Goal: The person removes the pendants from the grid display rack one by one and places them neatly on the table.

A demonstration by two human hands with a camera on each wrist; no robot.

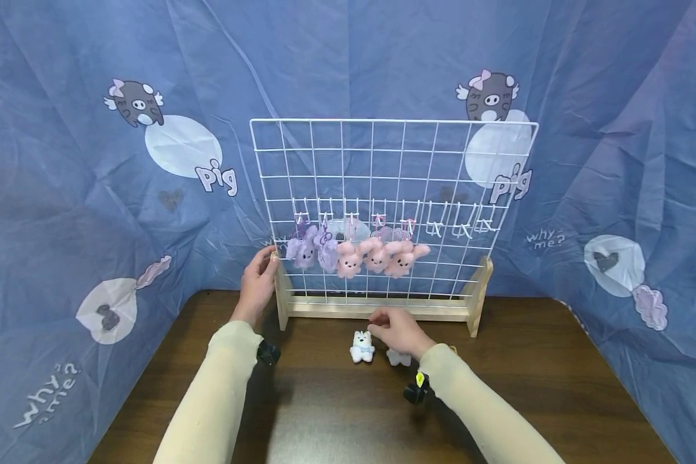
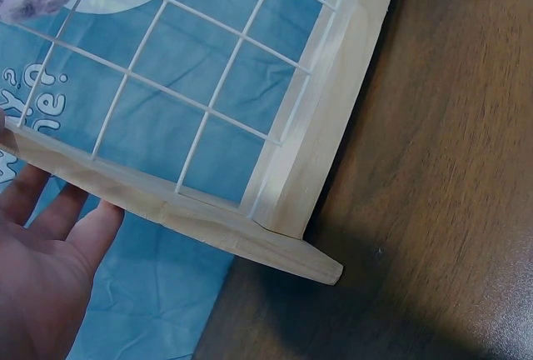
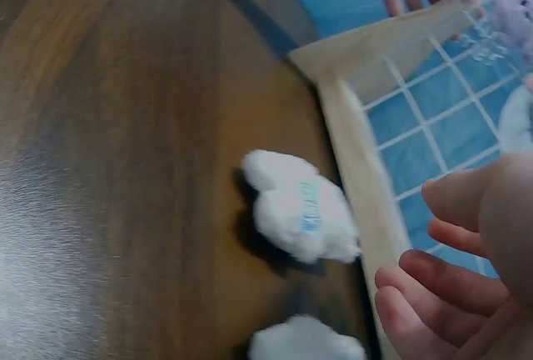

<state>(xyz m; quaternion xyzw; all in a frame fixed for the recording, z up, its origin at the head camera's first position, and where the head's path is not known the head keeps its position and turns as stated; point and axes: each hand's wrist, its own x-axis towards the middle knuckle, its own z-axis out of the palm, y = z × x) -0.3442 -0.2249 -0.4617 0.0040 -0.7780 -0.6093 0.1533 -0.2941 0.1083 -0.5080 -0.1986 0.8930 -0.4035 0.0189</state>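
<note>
A white wire grid rack (image 1: 371, 148) stands in a wooden base (image 1: 377, 310). My left hand (image 1: 258, 283) grips the rack's left wooden upright (image 2: 158, 206), fingers behind it in the left wrist view. Just above the table, my right hand (image 1: 399, 330) has loosely bent fingers with nothing between them. Close by its fingertips lies a white plush dog (image 1: 362, 348) with a blue bow, also seen as a blurred white plush (image 3: 304, 210) in the right wrist view. Another white plush (image 1: 399, 357) lies partly hidden beneath the right hand.
Purple plush pendants (image 1: 305, 251) and three pink bunny plush pendants (image 1: 349, 261) hang from hooks on the grid. Three more white hooks (image 1: 461, 229) project to their right. A blue printed cloth (image 1: 359, 58) hangs behind the brown wooden table (image 1: 336, 412).
</note>
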